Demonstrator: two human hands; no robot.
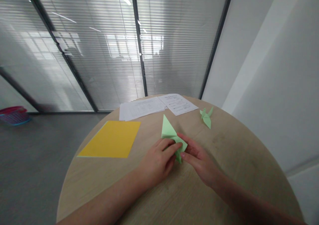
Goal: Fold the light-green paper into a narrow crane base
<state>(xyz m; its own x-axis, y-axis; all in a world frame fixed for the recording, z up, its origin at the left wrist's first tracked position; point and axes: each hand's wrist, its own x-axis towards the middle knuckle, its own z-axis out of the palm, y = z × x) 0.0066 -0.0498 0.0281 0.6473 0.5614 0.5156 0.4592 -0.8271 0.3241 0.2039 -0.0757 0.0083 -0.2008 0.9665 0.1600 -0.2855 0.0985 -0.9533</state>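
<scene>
A round wooden table (246, 158) spreads wide, its surface running from the hands to the right edge. A yellow sheet (113, 138) lies left, one corner near the left edge; printed pages (147, 108) line the far edge. Mid-table, the left hand (158, 158) and right hand (200, 160) pinch a folded green paper (168, 128). A small paper figure (206, 118) lies near the far right edge.
</scene>
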